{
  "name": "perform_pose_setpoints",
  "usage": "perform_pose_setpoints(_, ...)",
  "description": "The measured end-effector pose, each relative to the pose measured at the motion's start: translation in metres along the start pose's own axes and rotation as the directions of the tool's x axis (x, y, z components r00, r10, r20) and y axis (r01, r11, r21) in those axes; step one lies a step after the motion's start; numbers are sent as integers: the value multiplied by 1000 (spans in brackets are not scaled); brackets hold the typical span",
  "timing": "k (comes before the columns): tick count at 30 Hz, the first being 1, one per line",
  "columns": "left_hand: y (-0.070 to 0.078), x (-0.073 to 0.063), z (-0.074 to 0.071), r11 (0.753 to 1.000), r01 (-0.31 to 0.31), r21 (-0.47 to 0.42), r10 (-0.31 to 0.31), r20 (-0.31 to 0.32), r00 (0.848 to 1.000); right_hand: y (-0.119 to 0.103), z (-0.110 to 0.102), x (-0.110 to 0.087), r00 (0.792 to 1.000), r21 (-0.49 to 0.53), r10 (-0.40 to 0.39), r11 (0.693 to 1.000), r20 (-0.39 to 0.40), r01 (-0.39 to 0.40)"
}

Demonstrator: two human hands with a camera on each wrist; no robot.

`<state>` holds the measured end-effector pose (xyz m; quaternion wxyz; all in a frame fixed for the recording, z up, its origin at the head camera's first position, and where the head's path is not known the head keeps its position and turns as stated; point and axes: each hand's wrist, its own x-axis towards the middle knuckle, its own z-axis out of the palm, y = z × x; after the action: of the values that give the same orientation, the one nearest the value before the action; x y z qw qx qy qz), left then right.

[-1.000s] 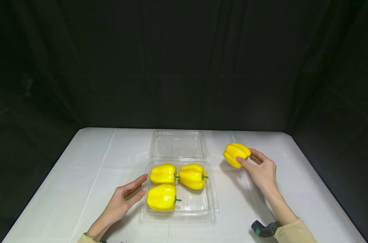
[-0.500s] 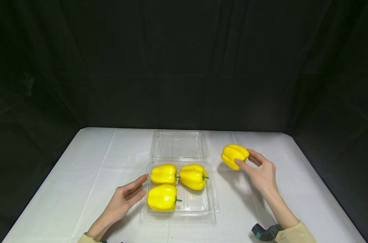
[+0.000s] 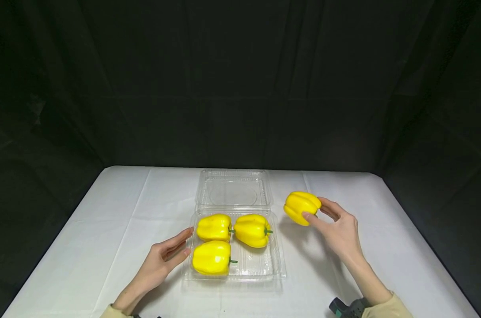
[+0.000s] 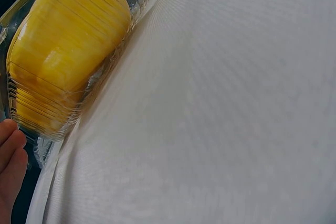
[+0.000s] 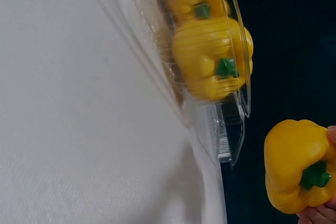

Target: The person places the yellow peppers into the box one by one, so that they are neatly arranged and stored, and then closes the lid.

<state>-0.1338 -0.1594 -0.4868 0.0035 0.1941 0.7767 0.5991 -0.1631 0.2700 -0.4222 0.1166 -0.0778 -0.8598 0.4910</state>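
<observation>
A yellow bell pepper [image 3: 300,206] is held up off the table by my right hand [image 3: 338,227], thumb on the near side and fingers behind. The right wrist view shows that same bell pepper [image 5: 294,163] with its green stem toward the camera. Three more yellow bell peppers lie in a clear plastic clamshell box [image 3: 256,267]: back left [image 3: 213,228], back right [image 3: 252,231] and front left [image 3: 211,258]. My left hand [image 3: 158,265] is at the box's left side with fingers extended; whether its fingertips touch the wall is hard to tell.
The box's clear lid [image 3: 234,191] lies folded back behind it. A white cloth covers the table [image 3: 117,212], and dark curtains [image 3: 240,88] rise at the back and sides. A dark device [image 3: 349,308] sits at my right wrist.
My right hand has brought the bell pepper a little left and nearer, toward the box. My left hand and the three bell peppers in the box have stayed put.
</observation>
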Motion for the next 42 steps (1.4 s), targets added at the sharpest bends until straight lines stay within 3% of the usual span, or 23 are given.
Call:
perform_pose_setpoints(27,-1,0,0,1000,-9,-6,9,8,1000,-26,9,-31,988,46,-79,996,134,73)
perform_pose_setpoints(42,0,0,0,1000,12,11,-12,-3,1000,-32,21,-47,962,119,-168,982,214,145)
